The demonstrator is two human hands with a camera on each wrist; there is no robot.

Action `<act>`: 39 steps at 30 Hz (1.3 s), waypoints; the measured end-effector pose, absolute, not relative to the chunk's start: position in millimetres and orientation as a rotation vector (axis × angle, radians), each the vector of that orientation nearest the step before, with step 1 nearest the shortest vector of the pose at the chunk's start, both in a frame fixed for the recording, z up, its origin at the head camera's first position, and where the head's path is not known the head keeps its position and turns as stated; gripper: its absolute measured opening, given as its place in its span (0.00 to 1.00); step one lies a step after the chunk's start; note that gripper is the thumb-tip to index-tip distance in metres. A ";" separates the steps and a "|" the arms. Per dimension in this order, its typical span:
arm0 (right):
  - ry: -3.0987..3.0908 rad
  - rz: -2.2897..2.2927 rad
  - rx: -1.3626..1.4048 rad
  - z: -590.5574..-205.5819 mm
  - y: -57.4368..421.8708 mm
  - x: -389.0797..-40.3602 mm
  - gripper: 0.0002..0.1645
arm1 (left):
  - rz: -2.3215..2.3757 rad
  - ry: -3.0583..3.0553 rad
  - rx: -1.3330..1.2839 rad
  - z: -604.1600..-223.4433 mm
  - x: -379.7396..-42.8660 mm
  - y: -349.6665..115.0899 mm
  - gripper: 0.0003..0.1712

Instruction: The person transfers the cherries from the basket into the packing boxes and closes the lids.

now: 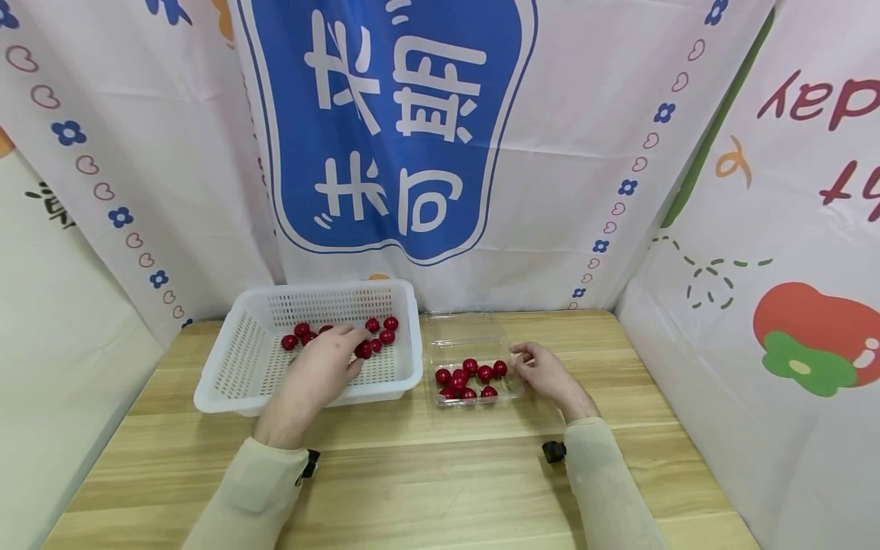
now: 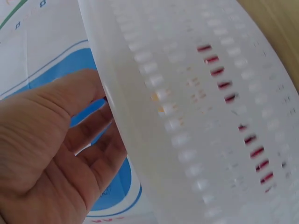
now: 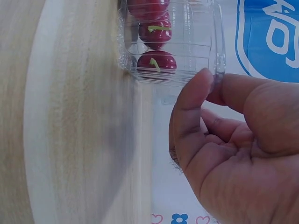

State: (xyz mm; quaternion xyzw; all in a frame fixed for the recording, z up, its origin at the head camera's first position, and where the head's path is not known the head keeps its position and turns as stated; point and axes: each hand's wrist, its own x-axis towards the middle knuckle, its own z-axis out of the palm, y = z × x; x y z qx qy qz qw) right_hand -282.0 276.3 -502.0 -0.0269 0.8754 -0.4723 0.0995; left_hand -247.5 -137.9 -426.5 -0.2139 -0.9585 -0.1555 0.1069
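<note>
One cherry (image 1: 363, 351) seems pinched — left hand (image 1: 323, 368), palm-down, reaching into the basket (image 1: 237, 359).

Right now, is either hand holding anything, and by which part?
The right hand pinches the clear rectangular plastic box by its right rim. Whether the left hand grips a round red cherry can't be told.

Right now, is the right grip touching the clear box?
Touching: the right wrist view shows the right grip pinching the clear box at its edge, between thumb and forefinger.
</note>
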 end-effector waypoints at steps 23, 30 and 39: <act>2.605 -1.351 -0.100 -505.6 278.8 -285.1 0.27 | -0.443 -2.765 -0.770 -425.9 -244.9 -73.5 0.20; 2.604 -1.347 -0.098 -502.9 278.0 -284.5 0.26 | -0.476 -2.778 -0.808 -426.9 -245.1 -50.3 0.19; 2.612 -1.332 -0.091 -504.4 278.3 -284.3 0.26 | -0.475 -2.775 -0.890 -438.0 -247.4 -23.5 0.18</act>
